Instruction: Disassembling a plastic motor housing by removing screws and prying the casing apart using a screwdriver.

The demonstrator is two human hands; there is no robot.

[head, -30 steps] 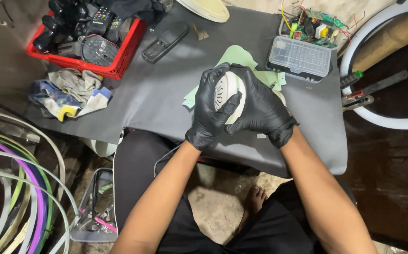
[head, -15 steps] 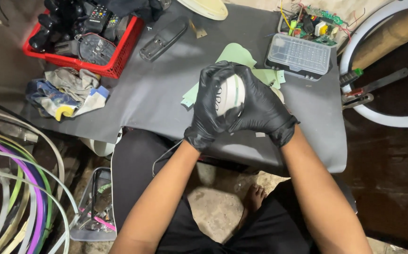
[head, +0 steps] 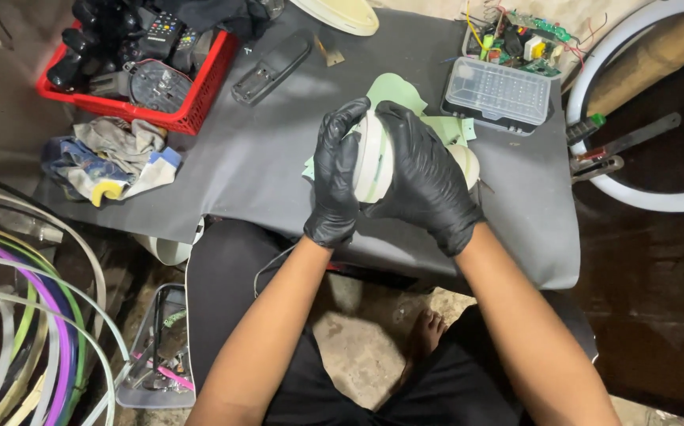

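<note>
Both gloved hands, left [head: 335, 180] and right [head: 425, 177], still around white round casing [head: 375, 162]

Grip shifted on the white round housing [head: 373, 162]

Left hand [head: 335, 185] slid from fingers wrapping the front to clamping the housing's left edge, fingers more upright. Right hand [head: 425, 177] rolled further over the top, so less white face shows than a second ago. Housing turned more edge-on, held slightly higher over the surface [head: 279, 158].
</note>
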